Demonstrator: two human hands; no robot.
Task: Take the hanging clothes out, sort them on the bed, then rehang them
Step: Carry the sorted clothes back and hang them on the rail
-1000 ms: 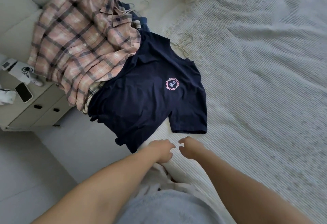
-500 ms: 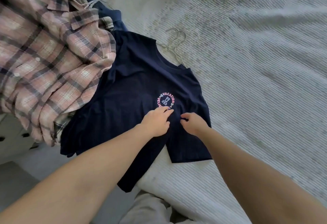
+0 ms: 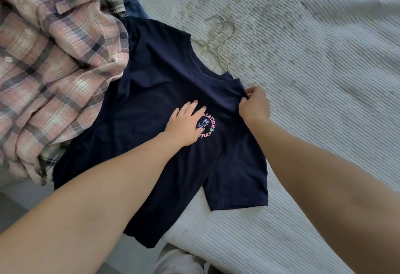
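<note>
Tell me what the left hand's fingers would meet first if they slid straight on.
Likely the ribbed collar of the navy T-shirt; the left hand lies flat, pointing that way.

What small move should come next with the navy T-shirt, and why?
Probably lift the shoulder: the right hand already pinches the navy T-shirt there, the left hand lies flat on its chest, and wire hangers poke out at the collar.

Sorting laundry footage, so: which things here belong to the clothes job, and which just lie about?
Belong: navy T-shirt, left hand flat on it, right hand pinching its shoulder; plaid shirt; wire hangers; bed.
Lying about: nothing clearly visible.
</note>
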